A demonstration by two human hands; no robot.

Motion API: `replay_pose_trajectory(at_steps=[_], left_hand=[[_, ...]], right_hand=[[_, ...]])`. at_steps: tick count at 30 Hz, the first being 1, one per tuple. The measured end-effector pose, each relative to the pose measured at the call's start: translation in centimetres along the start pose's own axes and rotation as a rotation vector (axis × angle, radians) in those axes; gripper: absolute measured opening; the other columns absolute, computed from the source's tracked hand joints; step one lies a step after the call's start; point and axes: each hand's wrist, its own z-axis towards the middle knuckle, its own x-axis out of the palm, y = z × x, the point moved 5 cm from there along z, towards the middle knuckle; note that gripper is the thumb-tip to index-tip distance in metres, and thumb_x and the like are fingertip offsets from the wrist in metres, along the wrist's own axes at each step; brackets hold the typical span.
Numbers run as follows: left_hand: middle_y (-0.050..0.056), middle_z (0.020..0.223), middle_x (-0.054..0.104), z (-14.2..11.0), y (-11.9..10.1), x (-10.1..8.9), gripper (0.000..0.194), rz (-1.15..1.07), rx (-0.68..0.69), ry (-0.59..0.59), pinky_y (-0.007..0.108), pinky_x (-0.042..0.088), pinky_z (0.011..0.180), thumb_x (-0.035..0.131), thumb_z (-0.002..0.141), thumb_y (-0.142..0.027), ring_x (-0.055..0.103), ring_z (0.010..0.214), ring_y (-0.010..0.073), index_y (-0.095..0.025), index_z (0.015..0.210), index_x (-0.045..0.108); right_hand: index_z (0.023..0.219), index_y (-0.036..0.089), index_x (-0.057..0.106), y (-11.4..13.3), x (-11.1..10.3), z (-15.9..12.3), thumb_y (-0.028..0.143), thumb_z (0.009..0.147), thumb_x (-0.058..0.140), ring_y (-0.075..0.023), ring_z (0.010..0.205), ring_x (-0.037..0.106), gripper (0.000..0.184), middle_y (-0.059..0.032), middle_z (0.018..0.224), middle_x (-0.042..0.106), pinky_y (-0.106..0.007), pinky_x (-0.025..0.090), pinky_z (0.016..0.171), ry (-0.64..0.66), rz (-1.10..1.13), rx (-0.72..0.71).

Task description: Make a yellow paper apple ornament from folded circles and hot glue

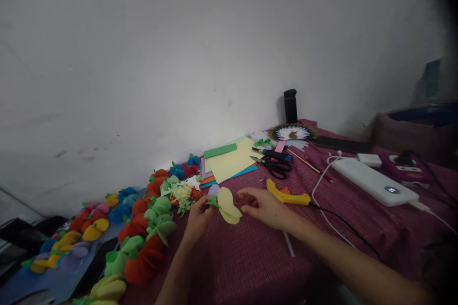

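My left hand (199, 218) is closed, thumb and fingers pinching the green base of a pale yellow craft flower (228, 205) with several rounded petals. The petals point right, toward my right hand (265, 207). That hand is open, its thumb apart from the curved fingers, with a small gap to the petals. A yellow glue gun (288, 196) lies just beyond my right hand. Under my right wrist a pale stick (288, 244) shows on the cloth. A lilac piece (213, 190) sits behind the flower, partly hidden.
Colourful craft flowers and pumpkin-like shapes (145, 257) crowd the left side. Farther back are coloured sheets (232, 162), black scissors (275, 167), a cutter knife (277, 154) and a black bottle (290, 107). A white power bank (374, 182) with cables lies right, on the maroon cloth (250, 267).
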Motion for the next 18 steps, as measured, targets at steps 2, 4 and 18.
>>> replay_pose_trajectory(at_steps=[2,4,18], left_hand=[[0.000,0.068,0.061,0.5,-0.1,0.3,0.017,-0.081,-0.025,-0.002,0.024,0.042,0.062,0.059,0.068,-0.031,0.054,0.064,0.0129,-0.015,0.075,0.059],[-0.001,0.066,0.060,0.7,0.1,0.7,0.019,-0.130,-0.057,-0.010,0.024,0.043,0.062,0.062,0.066,-0.032,0.054,0.063,0.0130,-0.015,0.072,0.059],[0.001,0.075,0.064,0.7,3.7,1.9,0.024,-0.370,-0.204,0.031,0.023,0.043,0.063,0.063,0.068,-0.035,0.057,0.067,0.0127,-0.015,0.082,0.059]], right_hand=[[0.113,0.019,0.052,0.3,0.5,0.9,0.019,0.069,0.059,-0.0137,0.073,0.057,0.045,-0.0036,0.093,0.063,-0.026,0.045,0.066,0.015,0.034,-0.030],[0.121,0.020,0.045,0.9,0.9,1.5,0.020,0.063,0.065,-0.0153,0.080,0.057,0.061,-0.0061,0.104,0.059,-0.028,0.046,0.070,0.033,0.054,-0.074],[0.130,0.019,0.028,1.4,1.8,2.8,0.031,0.056,0.074,-0.0171,0.089,0.054,0.088,-0.0068,0.109,0.054,-0.027,0.047,0.072,0.335,0.306,-0.010]])
